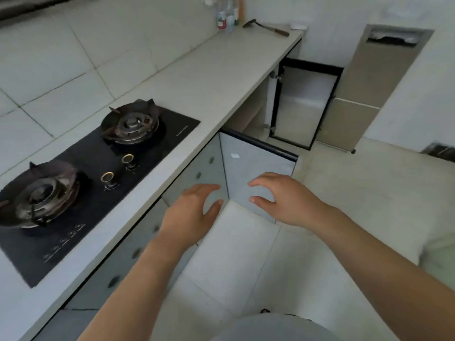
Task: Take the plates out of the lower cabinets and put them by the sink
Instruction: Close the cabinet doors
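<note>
No plates and no sink show in the head view. Both my hands are held out in front of me with fingers spread and nothing in them. My left hand [190,212] hovers by the closed pale blue lower cabinet fronts [197,168] under the counter. My right hand [280,198] is in front of an open pale blue cabinet door [256,163] that swings out into the floor space. Further along, a second lower cabinet door [302,102] with a black frame stands open. The insides of both cabinets are hidden from here.
A black two-burner gas hob [98,173] is set in the pale countertop [209,77] on my left. At the counter's far end lie a spatula [267,27] and some bottles [227,16]. A beige panel [369,87] stands against the far wall. The floor is light tile.
</note>
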`<state>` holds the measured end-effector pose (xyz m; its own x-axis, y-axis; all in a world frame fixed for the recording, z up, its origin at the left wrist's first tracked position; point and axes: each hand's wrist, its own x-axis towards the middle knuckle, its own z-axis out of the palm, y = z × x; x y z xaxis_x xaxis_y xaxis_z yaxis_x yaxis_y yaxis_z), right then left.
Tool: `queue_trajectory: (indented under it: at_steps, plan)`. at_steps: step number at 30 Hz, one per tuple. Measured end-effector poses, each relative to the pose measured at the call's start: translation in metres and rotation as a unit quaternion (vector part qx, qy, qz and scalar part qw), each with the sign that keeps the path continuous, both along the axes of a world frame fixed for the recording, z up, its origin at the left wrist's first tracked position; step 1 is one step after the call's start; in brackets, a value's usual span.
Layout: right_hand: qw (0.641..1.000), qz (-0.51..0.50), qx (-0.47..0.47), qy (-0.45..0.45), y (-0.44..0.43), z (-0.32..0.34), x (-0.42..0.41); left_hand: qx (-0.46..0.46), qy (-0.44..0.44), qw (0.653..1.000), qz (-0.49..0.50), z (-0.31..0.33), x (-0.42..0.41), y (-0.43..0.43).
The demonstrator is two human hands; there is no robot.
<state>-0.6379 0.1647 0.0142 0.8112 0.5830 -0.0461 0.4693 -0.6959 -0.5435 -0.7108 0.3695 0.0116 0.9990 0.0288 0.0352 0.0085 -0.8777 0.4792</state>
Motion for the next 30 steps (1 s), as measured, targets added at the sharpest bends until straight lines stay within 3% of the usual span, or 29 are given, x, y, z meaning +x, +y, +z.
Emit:
queue_trajectory:
  at_steps: [7, 17, 23, 30]
  plan:
    - [0.994, -0.109, -0.001, -0.007, -0.054, -0.015, 0.087, 0.005, 0.038, 0.997, -0.065, -0.026, 0.100, -0.029]
    - [0.980, -0.183, -0.044, 0.057, -0.032, -0.077, 0.202, 0.005, 0.080, 0.986, -0.148, -0.086, 0.268, -0.026]
    - [0.963, -0.240, -0.082, 0.090, -0.027, -0.111, 0.270, 0.124, 0.126, 0.957, -0.229, -0.118, 0.356, -0.019]
    - [0.955, -0.271, -0.077, 0.097, -0.018, -0.158, 0.308, 0.192, 0.164, 0.926, -0.281, -0.160, 0.405, -0.020]
